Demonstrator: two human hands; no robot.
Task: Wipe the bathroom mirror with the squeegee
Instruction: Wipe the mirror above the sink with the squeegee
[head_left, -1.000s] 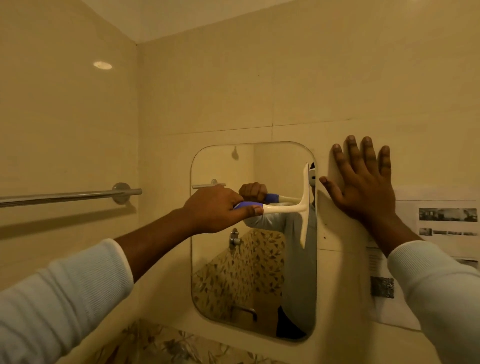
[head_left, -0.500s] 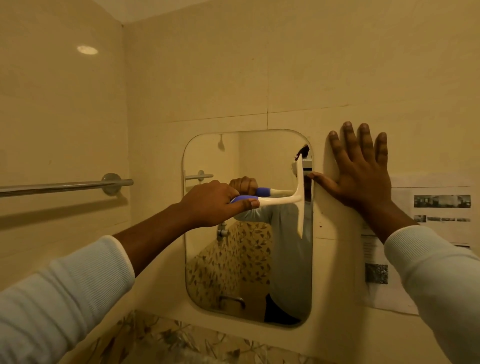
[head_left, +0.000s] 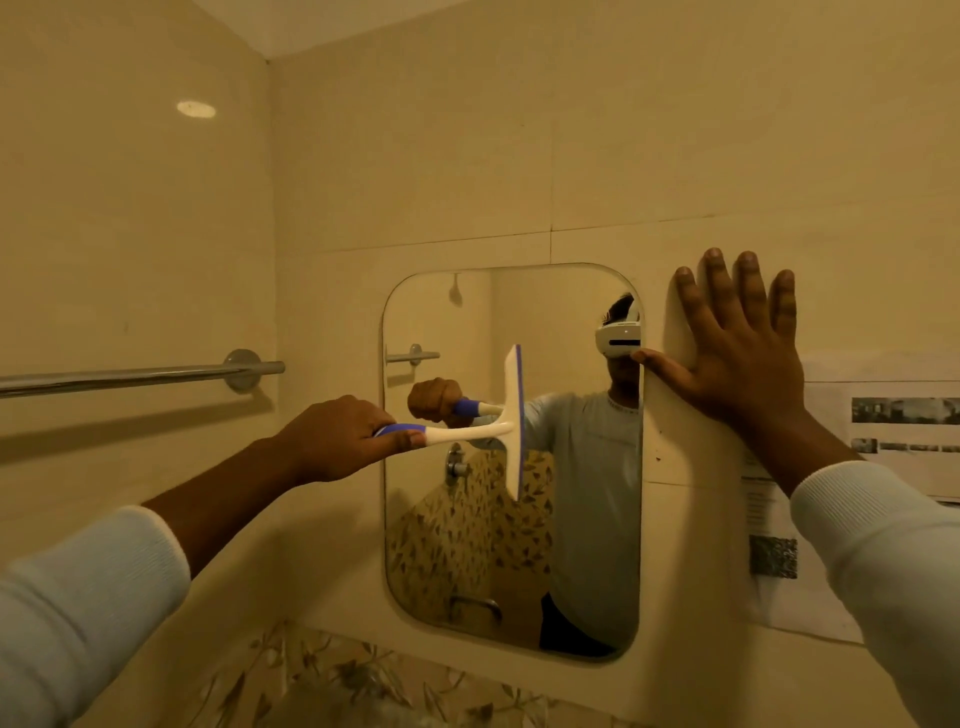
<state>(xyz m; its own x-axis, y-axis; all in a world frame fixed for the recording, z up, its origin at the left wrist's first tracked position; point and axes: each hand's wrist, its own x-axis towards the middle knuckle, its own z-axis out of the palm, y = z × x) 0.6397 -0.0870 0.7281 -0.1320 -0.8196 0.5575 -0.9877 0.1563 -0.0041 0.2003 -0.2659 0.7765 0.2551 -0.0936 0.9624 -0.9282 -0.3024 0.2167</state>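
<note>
A rounded rectangular mirror (head_left: 587, 545) hangs on the beige tiled wall. My left hand (head_left: 337, 439) is shut on the blue grip of a white squeegee (head_left: 511, 421). Its blade stands upright against the glass near the mirror's middle, about halfway up. My right hand (head_left: 737, 343) lies flat and spread on the wall just right of the mirror, its thumb touching the mirror's right edge. The glass reflects my arm, the squeegee and my upper body.
A metal towel bar (head_left: 135, 375) runs along the left wall at hand height. Printed paper sheets (head_left: 883, 431) are stuck on the wall right of my right hand. Leaf-patterned tiles (head_left: 363, 675) lie below the mirror.
The squeegee blade has slid left across the glass, from the mirror's right edge to about its middle. My right hand stays pressed on the wall.
</note>
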